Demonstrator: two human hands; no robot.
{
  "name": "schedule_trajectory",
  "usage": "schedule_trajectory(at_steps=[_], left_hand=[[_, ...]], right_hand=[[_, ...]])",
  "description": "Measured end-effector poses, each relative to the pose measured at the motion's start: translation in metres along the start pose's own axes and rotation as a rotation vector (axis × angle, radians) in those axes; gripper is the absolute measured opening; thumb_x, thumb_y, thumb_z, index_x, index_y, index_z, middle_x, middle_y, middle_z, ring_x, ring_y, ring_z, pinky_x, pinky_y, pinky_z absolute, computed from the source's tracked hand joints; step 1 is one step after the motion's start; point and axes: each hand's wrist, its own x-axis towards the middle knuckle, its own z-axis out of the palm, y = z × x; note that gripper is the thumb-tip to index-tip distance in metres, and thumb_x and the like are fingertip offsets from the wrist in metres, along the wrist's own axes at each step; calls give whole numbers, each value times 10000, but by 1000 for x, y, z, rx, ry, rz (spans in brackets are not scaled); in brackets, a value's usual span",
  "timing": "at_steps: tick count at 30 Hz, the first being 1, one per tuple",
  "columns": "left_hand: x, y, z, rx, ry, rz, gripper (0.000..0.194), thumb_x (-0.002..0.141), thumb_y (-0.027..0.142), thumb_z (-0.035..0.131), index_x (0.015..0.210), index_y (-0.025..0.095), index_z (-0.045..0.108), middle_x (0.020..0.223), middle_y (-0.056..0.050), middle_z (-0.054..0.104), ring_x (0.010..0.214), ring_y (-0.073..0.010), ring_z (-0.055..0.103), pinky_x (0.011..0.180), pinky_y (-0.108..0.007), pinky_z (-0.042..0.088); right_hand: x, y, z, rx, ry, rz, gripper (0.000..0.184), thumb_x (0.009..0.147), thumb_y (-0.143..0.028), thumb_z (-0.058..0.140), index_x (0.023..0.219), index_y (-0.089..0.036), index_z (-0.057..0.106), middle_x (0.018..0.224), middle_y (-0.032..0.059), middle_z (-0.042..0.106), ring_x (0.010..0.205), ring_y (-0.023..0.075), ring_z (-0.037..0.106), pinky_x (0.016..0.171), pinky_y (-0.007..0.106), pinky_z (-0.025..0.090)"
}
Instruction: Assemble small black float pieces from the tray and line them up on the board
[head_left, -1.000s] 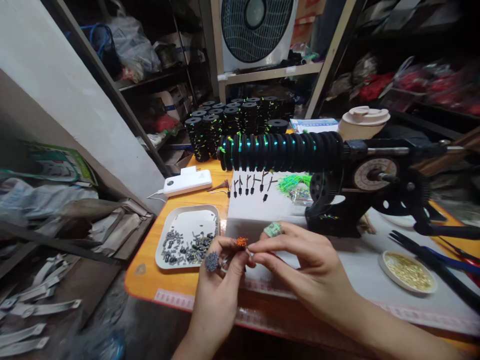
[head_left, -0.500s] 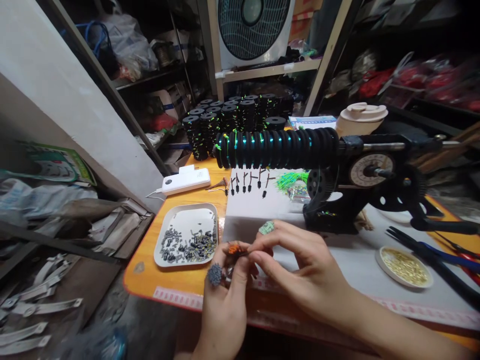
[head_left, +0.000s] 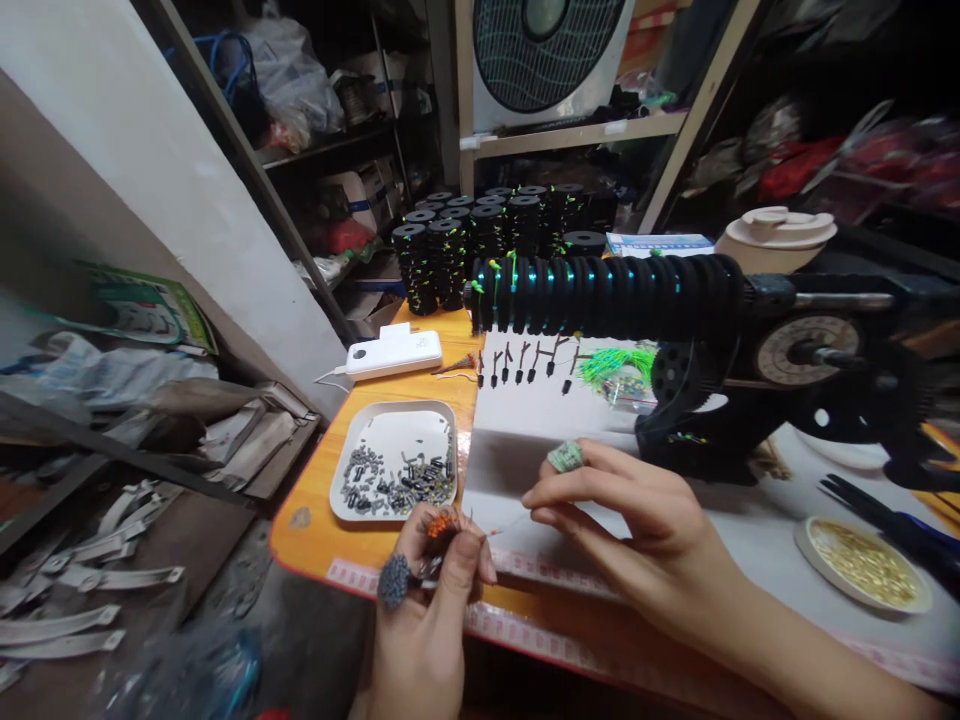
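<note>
My left hand (head_left: 439, 615) is closed around a small bundle with bright orange ends (head_left: 442, 524), thumb pressed on top; the rest of the bundle is hidden. A cluster of tiny grey-blue pieces (head_left: 394, 582) sits on one of its fingers like a ring. My right hand (head_left: 637, 520) pinches a thin, pale line (head_left: 511, 524) between thumb and index finger. The line runs across to a small orange-tipped piece (head_left: 493, 532) at my left fingertips. Round a right finger is a pale green wrapped band (head_left: 565, 457). Both hands hover over the table's front edge.
A white tray (head_left: 339, 497) of small dark parts stands at left, a dish (head_left: 924, 600) of gold bits at right. Behind are a hand-cranked machine (head_left: 697, 420) with a black ridged roller (head_left: 600, 292), black spools (head_left: 418, 262), a power bank (head_left: 394, 355) and green strands (head_left: 611, 368).
My hands have moved apart: the right has drawn away to the right, and a stretched line now shows between them. The camera view has shifted left.
</note>
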Motion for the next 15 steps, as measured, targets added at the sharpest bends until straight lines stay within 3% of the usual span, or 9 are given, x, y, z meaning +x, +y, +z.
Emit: schedule_trajectory(at_steps=[10, 15], left_hand=[[-2, 4, 1, 59, -16, 87, 357, 844, 505, 698, 665, 214, 594, 653, 20, 545, 651, -134, 494, 637, -226, 405], [0, 4, -1, -70, -98, -74, 366, 810, 515, 734, 711, 185, 610, 604, 20, 534, 585, -114, 465, 564, -228, 371]], right_hand=[[0, -3, 0, -22, -45, -17, 167, 940, -64, 561, 962, -181, 678, 826, 38, 603, 741, 127, 609, 642, 215, 473], [2, -4, -1, -19, -51, -41, 189, 929, -44, 549, 948, -184, 674, 828, 38, 606, 737, 127, 611, 634, 208, 482]])
